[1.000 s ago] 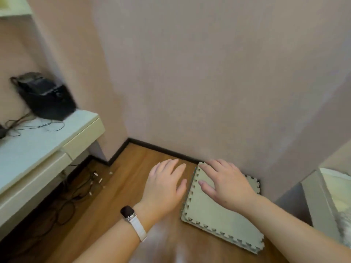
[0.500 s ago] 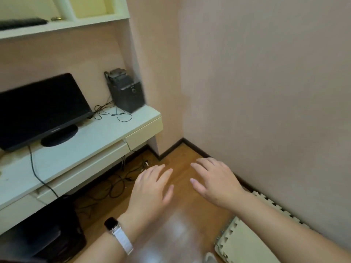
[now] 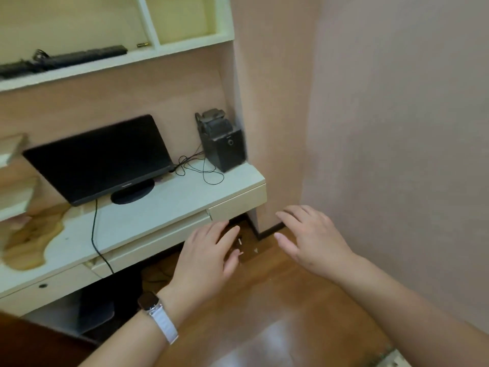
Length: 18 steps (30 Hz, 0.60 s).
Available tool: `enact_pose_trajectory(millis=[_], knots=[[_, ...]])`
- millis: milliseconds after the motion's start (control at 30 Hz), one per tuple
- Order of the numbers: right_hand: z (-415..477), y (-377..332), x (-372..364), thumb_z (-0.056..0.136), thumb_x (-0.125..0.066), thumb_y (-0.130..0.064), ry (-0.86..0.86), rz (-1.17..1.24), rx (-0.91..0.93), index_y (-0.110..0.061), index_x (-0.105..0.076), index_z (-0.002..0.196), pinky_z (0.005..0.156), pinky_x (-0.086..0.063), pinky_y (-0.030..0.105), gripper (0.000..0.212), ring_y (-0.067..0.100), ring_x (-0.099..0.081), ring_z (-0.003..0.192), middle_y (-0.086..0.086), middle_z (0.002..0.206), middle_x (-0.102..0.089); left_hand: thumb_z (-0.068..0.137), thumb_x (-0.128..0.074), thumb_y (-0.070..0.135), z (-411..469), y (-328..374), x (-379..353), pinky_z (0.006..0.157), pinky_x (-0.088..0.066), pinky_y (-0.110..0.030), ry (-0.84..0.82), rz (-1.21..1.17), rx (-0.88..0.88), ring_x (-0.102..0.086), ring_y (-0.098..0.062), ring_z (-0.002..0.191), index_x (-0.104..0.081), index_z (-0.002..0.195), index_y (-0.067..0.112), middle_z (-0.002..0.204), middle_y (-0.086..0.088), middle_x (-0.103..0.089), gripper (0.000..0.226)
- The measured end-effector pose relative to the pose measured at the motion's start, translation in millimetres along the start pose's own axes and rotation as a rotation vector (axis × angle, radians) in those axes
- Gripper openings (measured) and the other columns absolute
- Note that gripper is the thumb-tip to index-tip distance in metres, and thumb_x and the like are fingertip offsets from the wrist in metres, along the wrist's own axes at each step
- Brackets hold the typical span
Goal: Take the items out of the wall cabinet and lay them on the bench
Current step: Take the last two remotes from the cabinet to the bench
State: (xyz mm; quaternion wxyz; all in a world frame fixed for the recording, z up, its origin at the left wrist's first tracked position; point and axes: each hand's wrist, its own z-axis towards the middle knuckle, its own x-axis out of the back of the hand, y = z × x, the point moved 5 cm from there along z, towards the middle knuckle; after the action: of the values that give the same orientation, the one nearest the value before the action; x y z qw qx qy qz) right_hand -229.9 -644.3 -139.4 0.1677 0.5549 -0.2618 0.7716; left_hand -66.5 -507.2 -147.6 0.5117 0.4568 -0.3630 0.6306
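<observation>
The wall cabinet (image 3: pixel 111 35) is seen above the desk (image 3: pixel 158 207), mounted on the pink wall and built as open pale compartments. Its height above the desk explains why a reach upward will probably be needed. In the wide compartment above the monitor (image 3: pixel 103 157), a long black bar-shaped item (image 3: pixel 76 57) is laid flat along the shelf, with a tangle of cord at its left end; what exactly it is cannot be told. Just to its right, near the divider, a small brass-coloured object (image 3: pixel 143 45) is lying on the same shelf. The compartment further right of the divider appears bare in the part that is visible.

The desk, taken here to be the bench, is a pale surface with drawers beneath. The monitor is stood on it, and a black speaker-like box (image 3: pixel 222 144) is set in the corner right of the monitor, with thin cables looped between them. Free surface is left in front of the monitor, which is judged the likeliest spot for laying items.

Both hands are held in front of the desk edge, over the wooden floor (image 3: pixel 277 313). The left hand (image 3: pixel 206 260), with a white-strapped watch (image 3: pixel 156 311) on its wrist, is spread flat and empty. The right hand (image 3: pixel 312 239) is likewise spread, fingers loosely apart, gripping nothing. Nothing has yet been taken, so the task is judged to be at its start.
</observation>
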Motion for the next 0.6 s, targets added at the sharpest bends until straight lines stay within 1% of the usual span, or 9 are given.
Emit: enact_pose_trajectory(millis=[133, 233, 367, 433, 533, 600], knots=[[60, -5, -1, 0.091, -0.036, -0.051, -0.008, -0.052, 0.069, -0.022, -0.058, 0.123, 0.096, -0.041, 0.038, 0.049, 0.021, -0.05, 0.118, -0.002, 0.124, -0.06, 0.089, -0.054, 0.037, 31, -39, 4, 0.101, -0.042, -0.043, 0.063, 0.005, 0.042, -0.052, -0.028, 0.12, -0.059, 0.127, 0.019, 0.13, -0.006, -0.058, 0.043], [101, -15, -17, 0.089, -0.035, -0.051, -0.003, -0.064, 0.124, -0.02, -0.059, 0.122, 0.093, -0.041, 0.038, 0.051, 0.022, -0.052, 0.115, -0.001, 0.123, -0.061, 0.09, -0.051, 0.039, 49, -72, -4, 0.103, -0.042, -0.046, 0.091, -0.002, 0.088, -0.051, -0.029, 0.123, -0.059, 0.129, 0.019, 0.133, -0.007, -0.057, 0.044], [159, -30, -39, 0.088, -0.039, -0.048, 0.011, -0.097, 0.144, -0.018, -0.061, 0.124, 0.094, -0.044, 0.039, 0.051, 0.024, -0.054, 0.117, 0.002, 0.125, -0.062, 0.088, -0.054, 0.037, 85, -123, -22, 0.101, -0.043, -0.046, 0.148, -0.037, 0.091, -0.053, -0.029, 0.121, -0.061, 0.127, 0.018, 0.13, -0.008, -0.06, 0.044], [192, -40, -47, 0.088, -0.039, -0.049, 0.003, -0.117, 0.144, -0.018, -0.061, 0.124, 0.092, -0.045, 0.039, 0.052, 0.025, -0.055, 0.116, 0.003, 0.124, -0.063, 0.088, -0.055, 0.037, 105, -153, -30, 0.101, -0.043, -0.045, 0.15, -0.061, 0.106, -0.054, -0.029, 0.12, -0.062, 0.127, 0.02, 0.13, -0.007, -0.06, 0.043], [245, -53, -47, 0.089, -0.039, -0.05, 0.01, -0.157, 0.14, -0.02, -0.06, 0.125, 0.091, -0.045, 0.04, 0.052, 0.024, -0.054, 0.116, 0.001, 0.126, -0.062, 0.089, -0.051, 0.041, 137, -197, -33, 0.1, -0.044, -0.044, 0.172, -0.076, 0.096, -0.054, -0.027, 0.12, -0.061, 0.127, 0.022, 0.13, -0.004, -0.06, 0.044], [282, -60, -39, 0.091, -0.036, -0.052, 0.027, -0.191, 0.127, -0.022, -0.057, 0.131, 0.095, -0.043, 0.04, 0.054, 0.022, -0.051, 0.12, 0.0, 0.131, -0.059, 0.088, -0.047, 0.042, 164, -227, -28, 0.099, -0.043, -0.043, 0.214, -0.075, 0.063, -0.055, -0.027, 0.119, -0.061, 0.126, 0.022, 0.128, -0.004, -0.061, 0.045]])
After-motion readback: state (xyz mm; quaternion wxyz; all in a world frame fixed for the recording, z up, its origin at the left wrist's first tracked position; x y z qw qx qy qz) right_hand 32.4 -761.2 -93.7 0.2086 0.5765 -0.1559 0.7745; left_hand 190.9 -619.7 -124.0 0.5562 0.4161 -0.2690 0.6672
